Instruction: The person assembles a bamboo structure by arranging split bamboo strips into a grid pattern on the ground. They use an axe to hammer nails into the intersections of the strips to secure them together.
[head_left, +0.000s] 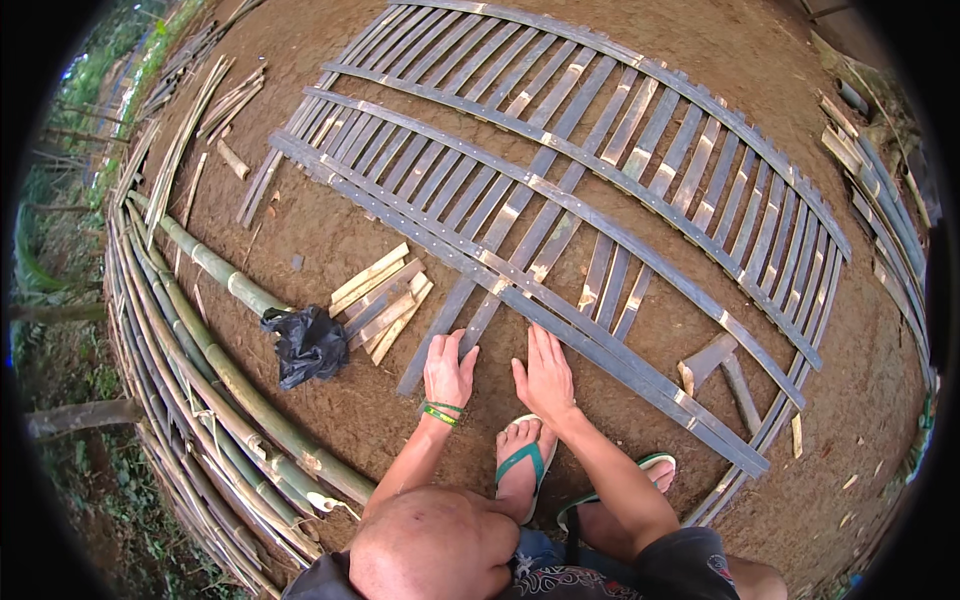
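Observation:
A large panel of grey, split-bamboo slats crossed by long rails [630,350] lies on the dirt in front of me. My left hand [450,372] is at the near end of a crosswise bamboo slat [485,316], thumb on one side and fingers on the other. Another slat [437,335] passes close by on its left. My right hand [546,378] has its fingers stretched out together, thumb apart, tips against the nearest rail; nothing shows in it. The fingertips of both hands are partly hard to make out.
Short split bamboo pieces [385,305] lie left of the panel, beside a black plastic bag [305,345]. Long bamboo poles [260,425] line the left side. Two short wood pieces [710,361] sit near the panel's right end. More strips [880,200] are stacked far right.

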